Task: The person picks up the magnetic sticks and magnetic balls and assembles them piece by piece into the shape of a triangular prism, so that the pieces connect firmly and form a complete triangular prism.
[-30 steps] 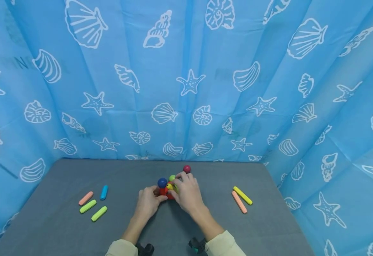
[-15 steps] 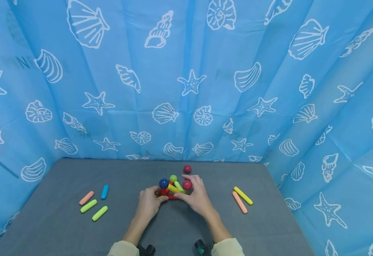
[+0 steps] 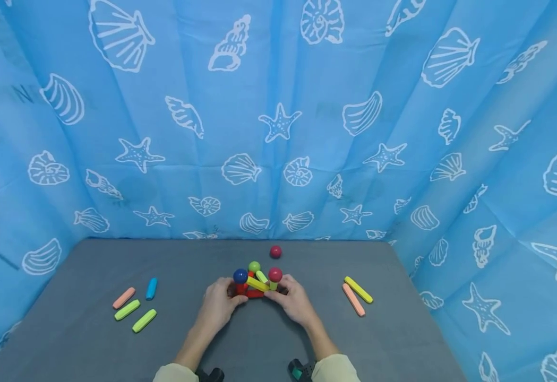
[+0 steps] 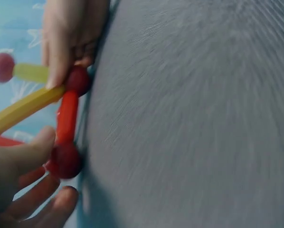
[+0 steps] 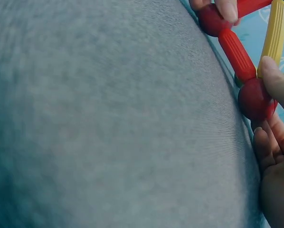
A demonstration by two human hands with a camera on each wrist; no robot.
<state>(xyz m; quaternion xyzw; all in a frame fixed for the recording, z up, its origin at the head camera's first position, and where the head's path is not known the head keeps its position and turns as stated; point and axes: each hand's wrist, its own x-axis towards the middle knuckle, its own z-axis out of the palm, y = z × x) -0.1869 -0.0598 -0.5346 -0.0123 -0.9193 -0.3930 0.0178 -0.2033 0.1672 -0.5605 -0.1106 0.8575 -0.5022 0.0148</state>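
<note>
Ball-and-rod frame on grey table (image 3: 254,345), mid-table, between the two hands. Left hand (image 3: 217,302): thumb and fingers pinch the left red ball (image 4: 66,160). Right hand (image 3: 294,302): thumb at the end of the yellow rod (image 5: 273,38), fingers behind; grip closed about the right red ball (image 5: 256,99). Red rod (image 5: 237,54) spans these two balls. Yellow rod slants up to the blue ball (image 3: 240,276) on the left side; yellow-green rod (image 4: 32,72) rises from the right, topped by the upper red ball (image 3: 275,274). Lime ball (image 3: 254,266) at the rear. Loose red ball (image 3: 275,252) behind, apart. Left of hands: peach stick (image 3: 123,298), blue stick (image 3: 151,288), two lime sticks (image 3: 144,321). Right: yellow stick (image 3: 358,289) beside second peach stick (image 3: 353,300). Left wrist view blurred.
</note>
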